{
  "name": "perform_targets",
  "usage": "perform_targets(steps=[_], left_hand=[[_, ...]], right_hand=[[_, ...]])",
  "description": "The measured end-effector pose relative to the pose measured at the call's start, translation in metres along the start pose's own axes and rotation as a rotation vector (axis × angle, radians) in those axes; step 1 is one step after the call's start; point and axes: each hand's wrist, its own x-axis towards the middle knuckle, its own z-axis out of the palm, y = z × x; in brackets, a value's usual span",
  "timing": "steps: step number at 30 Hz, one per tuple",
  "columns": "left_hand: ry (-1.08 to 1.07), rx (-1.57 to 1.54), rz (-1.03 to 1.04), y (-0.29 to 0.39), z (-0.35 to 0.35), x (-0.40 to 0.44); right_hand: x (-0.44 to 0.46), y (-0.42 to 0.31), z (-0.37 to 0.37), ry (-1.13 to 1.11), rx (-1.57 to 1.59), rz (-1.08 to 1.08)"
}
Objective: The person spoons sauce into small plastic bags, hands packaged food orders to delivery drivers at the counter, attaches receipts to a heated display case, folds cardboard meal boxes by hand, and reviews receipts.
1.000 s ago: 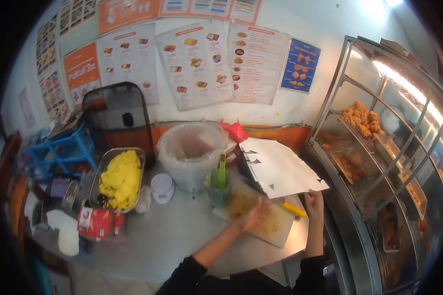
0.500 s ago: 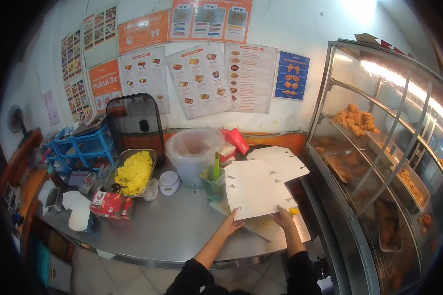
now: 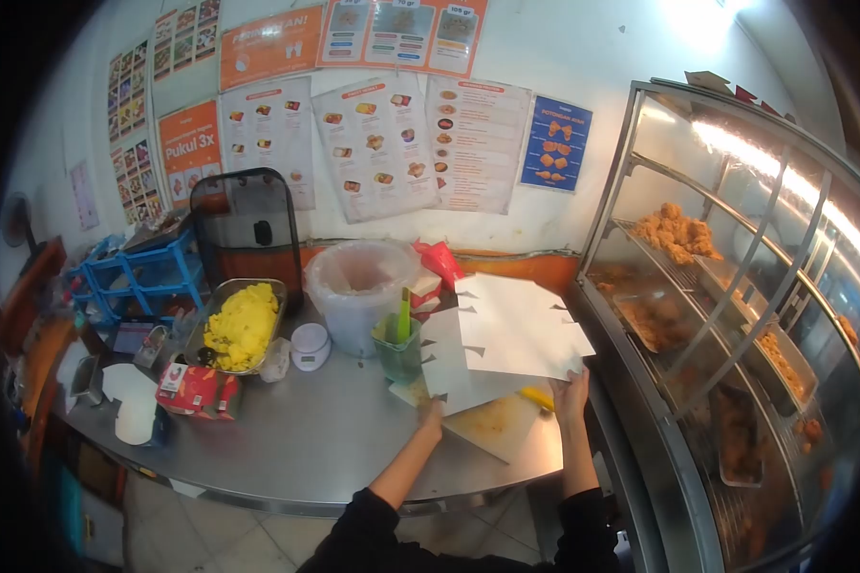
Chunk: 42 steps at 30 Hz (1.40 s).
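Two flat, unfolded white cardboard box blanks with notched edges overlap above the right part of the metal table. My left hand [image 3: 434, 413] is closed on the lower left corner of the left box blank [image 3: 444, 353]. My right hand [image 3: 572, 390] grips the lower right corner of the right box blank [image 3: 521, 325], which lies over part of the other. Beneath them shows a stained white cutting board [image 3: 497, 430]. A yellow object [image 3: 537, 396], partly hidden, lies near my right hand.
Left of the blanks stand a green jug [image 3: 396, 355], a plastic-lined bucket [image 3: 358, 315] and a small scale [image 3: 311, 346]. Farther left are a tray of yellow food [image 3: 243, 327], a red box [image 3: 199, 390] and blue racks [image 3: 153, 277]. A glass cabinet [image 3: 726, 286] with fried food borders the right side.
Both hands held one blank; now my right hand has shifted to the other, which overlaps the first. The left hand keeps the first blank, moved slightly left. More of the cutting board shows.
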Motion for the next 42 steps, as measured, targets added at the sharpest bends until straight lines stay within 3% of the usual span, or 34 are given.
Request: perform_targets(steps=[1,3,5,7,9,10,12,15,17,19,20,21,22,23,24,25,26,27,28,30,31,33,37,41,42], left_hand=[[0.15,0.204,0.141,0.005,-0.001,-0.005],[0.5,0.291,0.854,0.021,-0.006,-0.027],[0.018,0.031,0.803,0.092,-0.01,-0.105],[-0.542,0.038,0.483,0.141,-0.009,-0.145],[-1.108,-0.175,0.262,0.166,0.003,-0.17],[-1.094,-0.184,0.261,0.17,0.008,-0.183],[-1.122,-0.404,0.004,0.176,0.012,-0.205],[-1.083,-0.251,0.03,0.19,-0.003,-0.235],[-1.026,-0.419,-0.016,0.17,-0.02,-0.234],[-0.912,-0.567,0.0,0.141,-0.027,-0.224],[-1.064,-0.742,0.015,0.124,-0.029,-0.215],[-1.046,-0.746,0.031,0.119,-0.03,-0.22],[-1.015,-0.819,0.129,0.117,-0.03,-0.224],[-0.986,-0.89,0.229,0.118,-0.035,-0.229],[-0.889,-0.748,0.376,0.121,-0.046,-0.234],[-0.877,-0.749,0.389,0.125,-0.058,-0.241],[-0.794,-0.537,0.45,0.135,-0.07,-0.258],[-0.703,-0.326,0.498,0.142,-0.081,-0.273],[-0.689,-0.327,0.499,0.147,-0.091,-0.286],[-0.705,0.017,0.656,0.157,-0.11,-0.304],[-0.698,0.019,0.661,0.156,-0.12,-0.308],[-0.777,-0.364,0.616,0.147,-0.142,-0.317],[-0.494,-0.164,0.753,0.147,-0.211,-0.338],[-0.302,-0.025,0.853,0.139,-0.301,-0.347],[-0.198,-0.044,0.921,0.151,-0.315,-0.363]], right_hand=[[-0.003,-0.009,-0.003,0.006,-0.009,-0.009],[-0.01,-0.027,-0.007,-0.149,-0.227,-0.401],[-0.054,-0.069,0.027,-0.16,-0.199,-0.478],[-0.087,-0.096,0.04,-0.509,-0.998,-1.038],[-0.127,-0.122,0.068,-0.818,-1.433,-1.224],[-0.14,-0.128,0.075,-0.947,-1.524,-1.293],[-0.155,-0.133,0.083,-1.102,-1.6,-1.362],[-0.166,-0.134,0.082,-1.164,-1.505,-1.546],[-0.165,-0.133,0.079,-1.252,-1.321,-1.637],[-0.17,-0.118,0.073,-1.23,-1.107,-1.533],[-0.176,-0.103,0.07,-1.143,-0.704,-1.054],[-0.185,-0.087,0.069,-1.002,-0.325,-0.573],[-0.196,-0.069,0.075,-0.831,-0.206,-0.563],[-0.198,-0.067,0.082,-0.847,-0.195,-0.552],[-0.2,-0.066,0.093,-0.947,-0.408,-0.905],[-0.203,-0.067,0.104,-1.021,-0.624,-1.266],[-0.207,-0.072,0.115,-1.147,-0.723,-1.442],[-0.211,-0.073,0.123,-1.157,-0.711,-1.433],[-0.218,-0.072,0.13,-1.175,-0.817,-1.551],[-0.234,-0.062,0.142,-1.129,-0.966,-1.711],[-0.245,-0.055,0.149,-1.132,-0.956,-1.712],[-0.274,-0.038,0.165,-1.004,-0.915,-1.735],[-0.347,0.017,0.205,-0.918,-0.934,-1.587],[-0.421,0.075,0.242,-1.053,-0.785,-1.367],[-0.445,0.076,0.252,-1.15,-0.805,-1.205]])
